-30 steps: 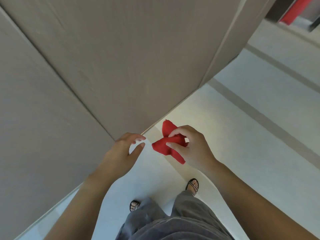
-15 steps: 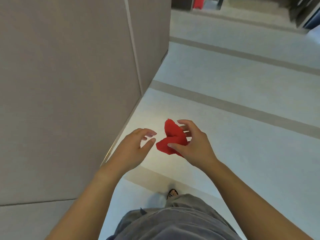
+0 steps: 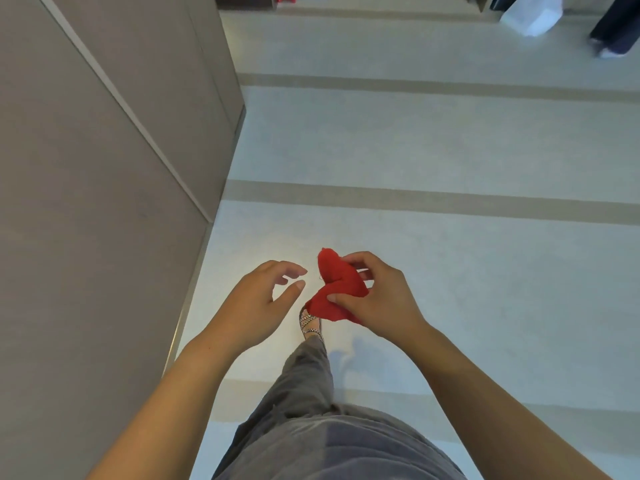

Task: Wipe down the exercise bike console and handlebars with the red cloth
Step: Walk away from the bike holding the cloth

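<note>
A smooth taupe panelled wall (image 3: pixel 104 188) rises left of the left hand (image 3: pixel 254 306), which hangs free, fingers loosely curved and holding nothing, just short of the crumpled red fabric cloth (image 3: pixel 332 289). The right hand (image 3: pixel 379 303) grasps that cloth, its thumb and curled fingers pinching the soft folds, with one rounded lobe standing above them. Below the hands are a strappy studded sandal (image 3: pixel 310 323) and loose grey trousers (image 3: pixel 308 393). The matte pale floor with taupe stripes (image 3: pixel 467 150) stretches beyond.
</note>
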`<action>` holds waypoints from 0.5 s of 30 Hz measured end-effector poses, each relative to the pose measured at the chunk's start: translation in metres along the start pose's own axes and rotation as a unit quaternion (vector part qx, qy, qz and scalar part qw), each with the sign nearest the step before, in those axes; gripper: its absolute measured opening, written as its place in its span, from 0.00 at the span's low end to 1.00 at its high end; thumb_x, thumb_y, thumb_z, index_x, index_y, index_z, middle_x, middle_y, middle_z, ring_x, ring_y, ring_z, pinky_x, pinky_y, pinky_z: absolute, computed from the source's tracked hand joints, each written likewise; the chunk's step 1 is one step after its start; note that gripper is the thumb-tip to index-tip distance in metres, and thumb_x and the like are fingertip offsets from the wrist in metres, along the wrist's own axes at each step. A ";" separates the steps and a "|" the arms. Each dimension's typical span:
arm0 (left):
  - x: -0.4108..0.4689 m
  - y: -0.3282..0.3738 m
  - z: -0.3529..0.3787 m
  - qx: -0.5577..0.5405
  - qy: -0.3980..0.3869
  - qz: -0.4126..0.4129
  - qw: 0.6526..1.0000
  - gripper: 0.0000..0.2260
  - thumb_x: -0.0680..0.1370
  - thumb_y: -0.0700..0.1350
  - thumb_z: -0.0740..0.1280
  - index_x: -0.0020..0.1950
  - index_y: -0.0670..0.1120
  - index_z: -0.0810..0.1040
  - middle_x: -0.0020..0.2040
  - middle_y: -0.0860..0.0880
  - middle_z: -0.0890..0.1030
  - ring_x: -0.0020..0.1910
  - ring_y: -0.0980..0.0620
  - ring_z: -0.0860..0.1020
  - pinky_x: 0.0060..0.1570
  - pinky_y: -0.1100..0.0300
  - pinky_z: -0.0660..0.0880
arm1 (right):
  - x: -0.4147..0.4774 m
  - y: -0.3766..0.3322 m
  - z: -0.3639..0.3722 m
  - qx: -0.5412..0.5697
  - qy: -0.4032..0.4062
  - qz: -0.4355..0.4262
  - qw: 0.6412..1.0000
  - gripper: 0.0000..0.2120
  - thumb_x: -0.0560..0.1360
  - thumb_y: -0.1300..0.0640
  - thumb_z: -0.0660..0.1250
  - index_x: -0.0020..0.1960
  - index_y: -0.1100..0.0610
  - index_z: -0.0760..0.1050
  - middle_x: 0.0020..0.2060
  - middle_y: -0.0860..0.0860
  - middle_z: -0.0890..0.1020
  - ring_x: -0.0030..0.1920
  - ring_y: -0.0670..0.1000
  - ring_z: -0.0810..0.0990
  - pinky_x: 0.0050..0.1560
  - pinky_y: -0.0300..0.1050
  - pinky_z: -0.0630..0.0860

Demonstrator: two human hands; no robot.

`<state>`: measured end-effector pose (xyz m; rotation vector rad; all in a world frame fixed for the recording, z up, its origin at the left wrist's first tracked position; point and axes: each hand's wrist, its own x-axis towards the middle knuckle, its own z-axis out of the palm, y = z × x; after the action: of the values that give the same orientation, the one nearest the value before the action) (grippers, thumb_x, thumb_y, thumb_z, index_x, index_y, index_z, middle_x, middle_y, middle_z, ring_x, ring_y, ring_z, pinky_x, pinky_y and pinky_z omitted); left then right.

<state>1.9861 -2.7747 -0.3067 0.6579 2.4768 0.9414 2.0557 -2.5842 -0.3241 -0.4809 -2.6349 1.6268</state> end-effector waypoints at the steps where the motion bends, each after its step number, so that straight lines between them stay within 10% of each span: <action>1: 0.018 0.000 0.000 -0.004 -0.004 0.004 1.000 0.09 0.79 0.54 0.59 0.58 0.60 0.73 0.55 0.64 0.73 0.52 0.69 0.72 0.46 0.76 0.65 | 0.015 0.001 -0.005 -0.003 0.002 0.001 1.000 0.24 0.63 0.52 0.78 0.55 0.43 0.72 0.49 0.38 0.78 0.45 0.31 0.75 0.39 0.20 0.68; 15: 0.318 0.029 -0.078 -0.021 -0.042 0.048 0.998 0.10 0.79 0.52 0.59 0.59 0.57 0.74 0.56 0.61 0.74 0.54 0.63 0.73 0.48 0.74 0.65 | 0.293 -0.019 -0.091 -0.045 0.027 -0.036 0.998 0.20 0.63 0.55 0.78 0.47 0.39 0.73 0.46 0.33 0.77 0.49 0.37 0.75 0.45 0.30 0.74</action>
<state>1.6970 -2.6177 -0.2980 0.7934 2.3639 0.9769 1.7871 -2.4360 -0.3103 -0.4194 -2.6623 1.4589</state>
